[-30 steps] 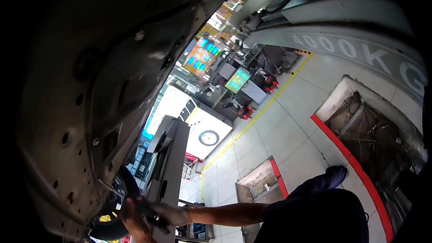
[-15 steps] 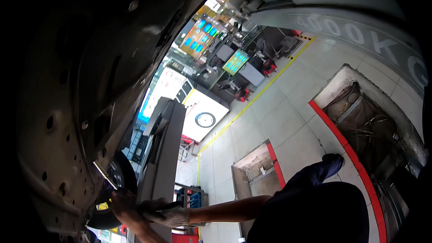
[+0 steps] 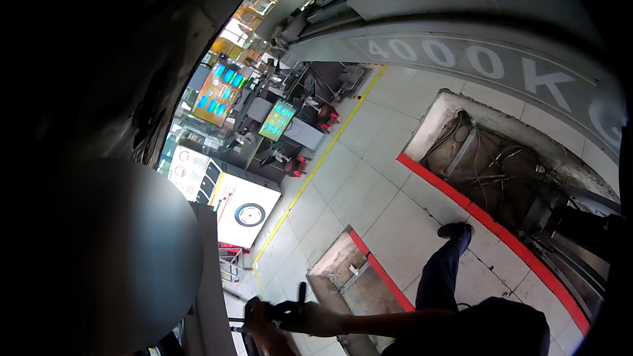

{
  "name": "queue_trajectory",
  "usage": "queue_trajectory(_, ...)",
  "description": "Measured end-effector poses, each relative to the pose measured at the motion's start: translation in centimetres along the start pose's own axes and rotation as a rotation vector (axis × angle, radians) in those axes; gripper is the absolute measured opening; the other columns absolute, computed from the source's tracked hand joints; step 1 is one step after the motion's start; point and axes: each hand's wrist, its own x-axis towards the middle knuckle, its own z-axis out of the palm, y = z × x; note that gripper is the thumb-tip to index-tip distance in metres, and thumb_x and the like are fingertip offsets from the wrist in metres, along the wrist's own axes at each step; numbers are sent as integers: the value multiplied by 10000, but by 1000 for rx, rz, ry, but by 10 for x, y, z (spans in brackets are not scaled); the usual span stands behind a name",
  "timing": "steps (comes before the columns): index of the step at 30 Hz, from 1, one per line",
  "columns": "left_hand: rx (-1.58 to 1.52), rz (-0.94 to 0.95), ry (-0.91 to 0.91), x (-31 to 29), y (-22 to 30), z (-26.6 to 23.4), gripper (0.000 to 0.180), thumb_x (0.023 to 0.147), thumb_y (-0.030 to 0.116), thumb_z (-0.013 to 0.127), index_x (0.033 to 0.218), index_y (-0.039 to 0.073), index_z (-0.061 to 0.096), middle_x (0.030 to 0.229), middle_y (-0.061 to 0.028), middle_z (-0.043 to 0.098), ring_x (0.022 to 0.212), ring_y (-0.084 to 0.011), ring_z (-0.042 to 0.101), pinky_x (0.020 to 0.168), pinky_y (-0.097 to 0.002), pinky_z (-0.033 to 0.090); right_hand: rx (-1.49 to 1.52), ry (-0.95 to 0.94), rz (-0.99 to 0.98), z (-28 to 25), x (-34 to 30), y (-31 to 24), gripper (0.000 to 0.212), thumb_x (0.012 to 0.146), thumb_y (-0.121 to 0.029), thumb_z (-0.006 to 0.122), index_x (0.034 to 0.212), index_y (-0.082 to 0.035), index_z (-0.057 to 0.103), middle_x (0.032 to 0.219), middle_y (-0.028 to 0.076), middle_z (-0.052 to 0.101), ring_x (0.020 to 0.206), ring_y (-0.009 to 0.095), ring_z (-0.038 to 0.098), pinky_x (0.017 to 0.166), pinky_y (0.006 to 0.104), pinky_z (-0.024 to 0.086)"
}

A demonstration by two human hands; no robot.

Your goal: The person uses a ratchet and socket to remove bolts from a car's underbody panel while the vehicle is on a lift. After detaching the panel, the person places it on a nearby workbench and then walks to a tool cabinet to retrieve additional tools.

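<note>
Big blurred round shape (image 3: 148, 244) looming up close now! Past it, left hand (image 3: 260, 324) and right hand (image 3: 318, 321) both look clamped around the dark tool (image 3: 285, 312), low in view; its rod (image 3: 234, 295) swings away from the dark underside (image 3: 178, 46), beside the grey cabinet (image 3: 210, 250), so it's seemingly off that metal.

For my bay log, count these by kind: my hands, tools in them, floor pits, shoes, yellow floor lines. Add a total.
Hands: 2, left hand and right hand
Tool: 1, apparently one piece, though dark and blurred
Floor pits: 2, large pit and small pit
Shoe: 1
Yellow line: 1
Total: 7
</note>
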Motion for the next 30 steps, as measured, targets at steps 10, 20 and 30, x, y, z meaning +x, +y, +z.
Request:
queue_trajectory(10, -617, -572, -524, -28, -14, 190, 418, 1017, 160, 596, 1374, -53, 551, 1132, -119, 706, 1051, -200, 667, 953, -320, 510, -360, 456, 72, -77, -36, 171, 510, 1008, -177, 595, 1476, -27, 461, 1230, 168, 627, 1170, 277, 610, 1000, 380, 480)
queue_trajectory(20, -305, -850, -559, -66, -64, 213, 395, 937, 265, 711, 1244, 22, 650, 1075, -92, 722, 956, -170, 673, 809, -315, 547, 332, 475, 366, -95, -48, 207, 252, 941, -295, 729, 1050, -72, 691, 764, 3, 642, 662, 105, 595, 554, 281, 481)
queue_trajectory(30, -687, -996, -644, -61, -99, 220, 354, 1050, 165, 488, 1349, 15, 604, 1381, -156, 545, 1298, -221, 542, 1075, -391, 466, 847, 267, 491, -131, -31, 180, 272, 1032, -354, 589, 1055, -99, 681, 682, -40, 544, 547, 68, 485, 470, 233, 334)
